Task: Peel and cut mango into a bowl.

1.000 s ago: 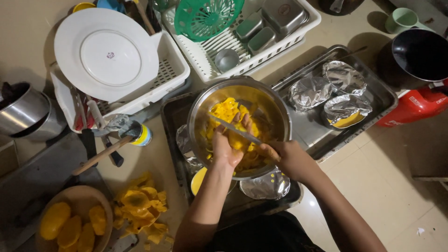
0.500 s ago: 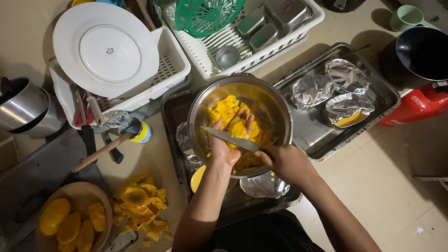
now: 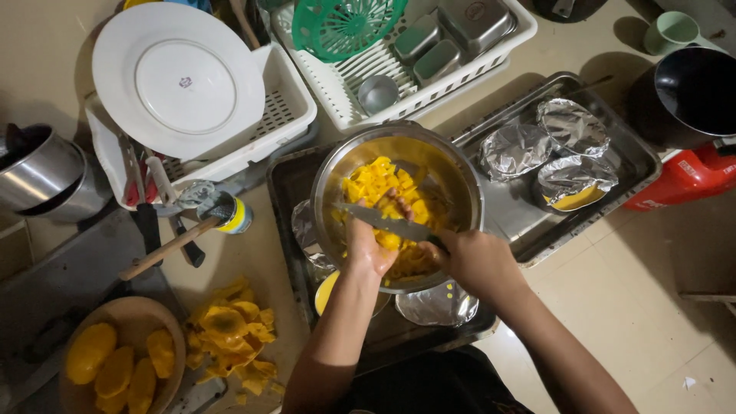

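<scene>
Right hand [image 3: 479,261] grip clamped on knife [image 3: 387,222], left hand [image 3: 372,244] cupping mango inside bowl rim [image 3: 326,172].

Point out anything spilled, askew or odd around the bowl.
A heap of yellow peels lies loose on the floor beside the wooden bowl, not in any container. The white plate sits tilted on the rim of its basket. Inside the steel bowl, nothing looks spilled.

Pretty dim, warm yellowish light from overhead; glare on the steel bowl [image 3: 399,201] and foil, corners dark, slightly soft focus.
</scene>
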